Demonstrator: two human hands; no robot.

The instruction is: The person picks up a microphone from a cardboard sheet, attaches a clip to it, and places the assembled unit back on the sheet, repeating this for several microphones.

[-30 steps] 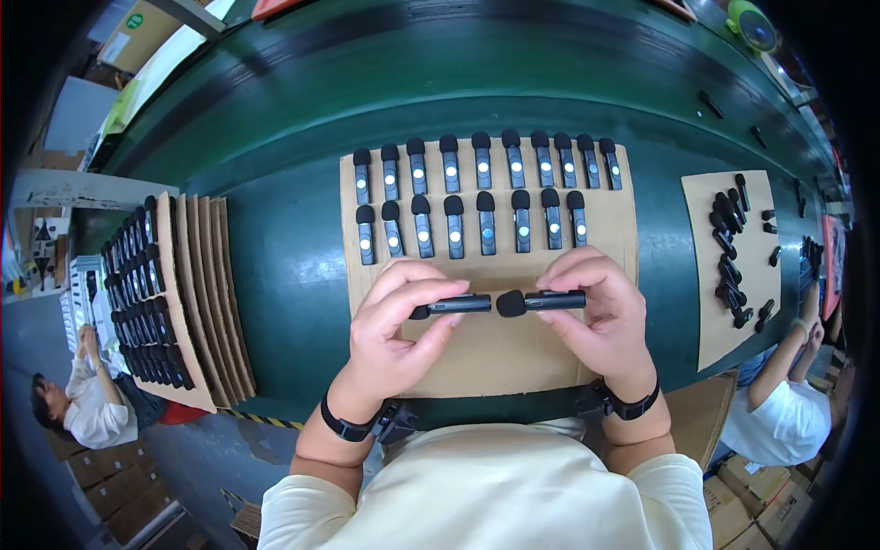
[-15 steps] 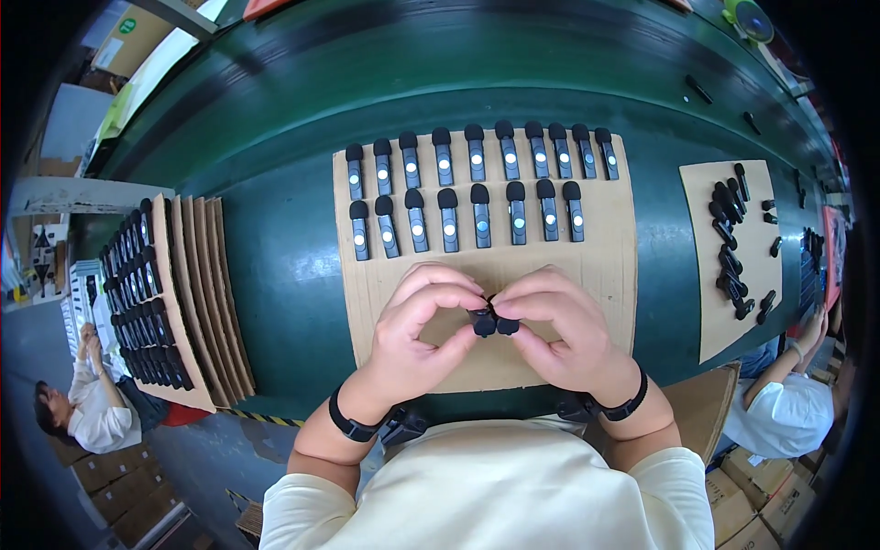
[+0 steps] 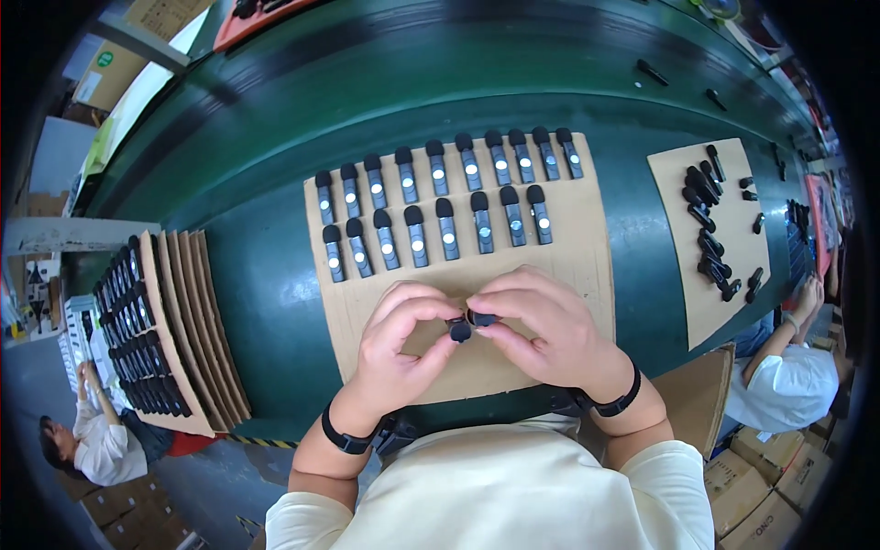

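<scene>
My left hand (image 3: 401, 337) pinches a small black clip-on microphone (image 3: 460, 332) with a foam cap between thumb and fingertips. Another such black microphone (image 3: 482, 319) sits in the fingers of my right hand (image 3: 548, 328), close beside the first. Fingertips hide most of both bodies. Both hands hover over the near part of a cardboard sheet (image 3: 587, 284). Beyond them on the sheet lie two rows of similar microphones, foam caps pointing away; a far-row one (image 3: 437, 165) and a near-row one (image 3: 446, 228) each show a pale round spot.
On a smaller cardboard sheet (image 3: 683, 302) at the right lie loose black microphones (image 3: 701, 188). Stacked cardboard sheets (image 3: 206, 339), with microphones on the leftmost, stand at the left. The green table (image 3: 266, 266) lies underneath. People sit at both sides; cartons (image 3: 775, 449) are at lower right.
The two held microphones have come slightly apart, the right one now sitting higher than the left. My view has turned a little, so the sheets appear shifted left and tilted.
</scene>
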